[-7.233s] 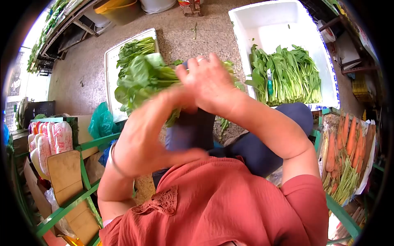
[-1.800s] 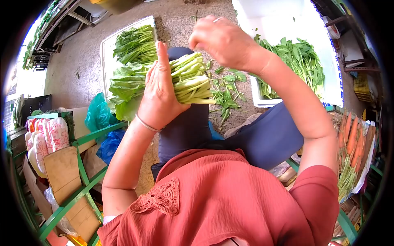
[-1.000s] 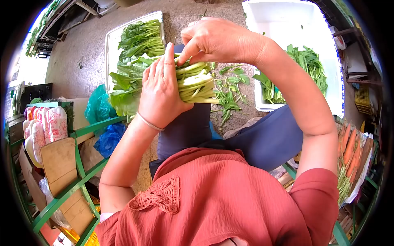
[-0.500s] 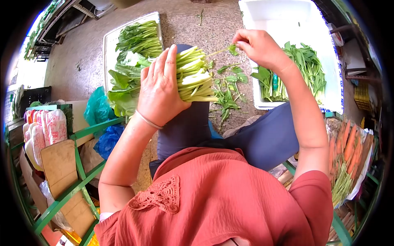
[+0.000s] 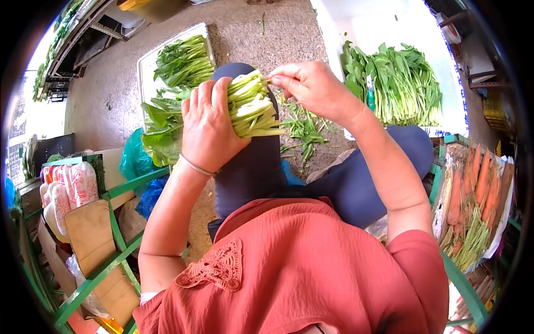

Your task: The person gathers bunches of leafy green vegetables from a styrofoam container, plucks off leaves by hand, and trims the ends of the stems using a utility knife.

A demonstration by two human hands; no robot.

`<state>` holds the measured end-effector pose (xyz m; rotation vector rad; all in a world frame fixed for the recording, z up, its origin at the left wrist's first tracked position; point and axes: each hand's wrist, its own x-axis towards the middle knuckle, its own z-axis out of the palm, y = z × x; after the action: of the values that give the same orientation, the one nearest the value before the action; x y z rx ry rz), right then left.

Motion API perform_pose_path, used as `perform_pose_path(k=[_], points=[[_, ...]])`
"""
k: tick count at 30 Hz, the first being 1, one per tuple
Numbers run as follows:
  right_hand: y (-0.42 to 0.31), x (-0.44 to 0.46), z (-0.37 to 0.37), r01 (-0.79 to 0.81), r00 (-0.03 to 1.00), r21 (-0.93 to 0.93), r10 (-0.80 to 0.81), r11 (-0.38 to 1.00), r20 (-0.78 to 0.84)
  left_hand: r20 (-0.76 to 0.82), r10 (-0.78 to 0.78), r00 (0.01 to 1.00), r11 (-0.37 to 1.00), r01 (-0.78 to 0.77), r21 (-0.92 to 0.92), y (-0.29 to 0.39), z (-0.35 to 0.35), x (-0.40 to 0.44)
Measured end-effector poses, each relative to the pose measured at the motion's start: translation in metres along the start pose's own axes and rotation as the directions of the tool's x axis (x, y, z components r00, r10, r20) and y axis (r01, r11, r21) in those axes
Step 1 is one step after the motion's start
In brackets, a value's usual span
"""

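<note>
My left hand (image 5: 208, 122) is closed around a thick bunch of leafy greens (image 5: 253, 108) resting over my left knee. Its pale stem ends point right and its broad leaves hang to the left. My right hand (image 5: 320, 92) pinches at the upper stem ends of that bunch, thumb and forefinger pressed together on a stem. Trimmed leaves (image 5: 305, 131) lie scattered on the floor below the right hand. More bunched greens (image 5: 183, 60) lie beyond the left hand in a white tray (image 5: 146, 65).
At the right, a white foam box (image 5: 356, 22) holds a row of greens (image 5: 409, 83) and a teal-handled tool (image 5: 370, 96). Carrots (image 5: 473, 189) lie at far right. Green metal frames (image 5: 119, 253), plastic bags (image 5: 136, 153) and work gloves (image 5: 69, 186) are on the left.
My right hand has moved left and down from above the floor to the bunch's stem ends. The leafy sprig it held is no longer visible in its fingers. My left hand keeps its hold.
</note>
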<state>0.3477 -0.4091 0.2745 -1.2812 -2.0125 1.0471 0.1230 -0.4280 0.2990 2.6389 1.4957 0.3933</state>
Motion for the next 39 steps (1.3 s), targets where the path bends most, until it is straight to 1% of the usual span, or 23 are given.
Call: perform_pose_path(k=[1,2,3,5,7,9,11,13,14,15,18,22,24,25,27,29,30,32,33,34,35,37,39], points=[[0.004,-0.004,-0.002,0.032,0.999,-0.136,-0.034,0.990,-0.013,0.009,0.007,1.000,1.000,-0.007,0.001,0.000,0.000,0.000],[0.009,-0.009,-0.006,0.027,0.999,-0.131,-0.030,0.991,-0.017,0.009,-0.003,1.000,1.000,0.003,0.007,0.000,-0.001,-0.001],[0.014,-0.015,-0.011,-0.158,0.987,-0.218,0.150,0.963,-0.049,0.006,-0.015,1.000,1.000,0.014,0.013,0.000,-0.001,-0.001],[0.024,-0.025,-0.020,-0.498,0.866,-0.363,0.473,0.788,-0.161,0.006,-0.011,1.000,1.000,0.011,0.023,-0.001,-0.001,0.001],[0.013,-0.035,-0.006,-0.427,0.889,-0.473,0.261,0.771,-0.377,-0.012,-0.007,1.000,1.000,0.007,0.031,0.001,0.000,0.001],[-0.017,-0.026,-0.007,-0.199,0.857,-0.148,0.099,0.969,-0.506,0.000,-0.034,0.999,0.999,0.034,0.011,0.005,0.002,0.000],[-0.047,-0.018,0.004,0.028,0.877,-0.162,-0.102,0.986,-0.470,0.013,-0.059,0.998,0.998,0.059,-0.009,0.006,0.006,-0.002],[-0.059,-0.008,0.022,0.120,0.887,-0.182,-0.188,0.976,-0.422,-0.113,-0.025,0.993,1.000,0.024,-0.014,0.004,0.016,-0.004],[-0.066,-0.006,0.027,0.041,0.898,-0.306,-0.169,0.951,-0.407,-0.122,-0.019,0.992,1.000,0.020,0.005,0.005,0.017,-0.004],[-0.070,-0.003,0.031,0.043,0.898,-0.306,-0.172,0.951,-0.406,-0.123,-0.020,0.992,1.000,0.021,0.007,0.006,0.018,-0.004],[-0.077,0.001,0.039,-0.098,0.896,-0.557,-0.171,0.824,-0.409,-0.218,-0.016,0.976,0.999,0.008,-0.038,0.007,0.023,-0.005],[-0.084,0.009,0.040,-0.142,0.925,-0.537,-0.082,0.832,-0.372,-0.187,-0.002,0.982,1.000,-0.003,-0.028,0.008,0.022,-0.007],[-0.082,0.016,0.035,-0.239,0.933,-0.436,0.081,0.868,-0.351,-0.167,0.006,0.986,1.000,-0.007,-0.001,0.005,0.021,-0.005],[-0.077,0.018,0.027,-0.244,0.930,-0.436,0.082,0.866,-0.358,-0.169,0.014,0.986,1.000,-0.015,-0.001,0.005,0.019,-0.004],[-0.057,0.008,0.005,-0.341,0.893,-0.089,0.293,0.936,-0.342,-0.078,-0.019,0.997,1.000,0.017,-0.025,0.002,0.014,-0.006],[-0.034,-0.015,-0.015,-0.404,0.815,-0.195,0.255,0.894,-0.520,-0.070,-0.037,0.997,0.997,0.033,-0.068,-0.004,0.013,-0.008],[-0.021,-0.024,-0.010,-0.407,0.814,-0.192,0.259,0.893,-0.519,-0.061,-0.040,0.997,0.997,0.036,-0.065,-0.006,0.013,-0.009],[0.004,-0.037,0.008,-0.279,0.723,-0.031,0.189,0.960,-0.665,-0.045,-0.041,0.998,0.996,0.037,-0.076,-0.009,0.013,-0.007],[-0.021,-0.043,0.014,-0.262,0.749,0.100,0.268,0.960,-0.606,-0.038,-0.033,0.999,0.997,0.030,-0.076,-0.009,0.013,-0.006],[-0.023,-0.042,0.033,-0.087,0.726,0.084,0.121,0.993,-0.677,-0.050,-0.026,0.998,0.997,0.023,-0.076,-0.010,0.013,-0.005],[-0.033,-0.043,0.044,-0.004,0.767,0.039,0.028,0.999,-0.641,-0.063,-0.020,0.998,0.997,0.015,-0.074,-0.010,0.014,-0.004],[-0.040,-0.040,0.069,0.115,0.782,0.131,-0.008,0.985,-0.623,-0.066,0.002,0.998,0.998,-0.006,-0.069,-0.011,0.013,-0.003],[-0.041,-0.036,0.080,0.111,0.734,0.065,-0.038,0.992,-0.678,-0.056,0.022,0.998,0.996,-0.027,-0.080,-0.011,0.012,-0.003]])
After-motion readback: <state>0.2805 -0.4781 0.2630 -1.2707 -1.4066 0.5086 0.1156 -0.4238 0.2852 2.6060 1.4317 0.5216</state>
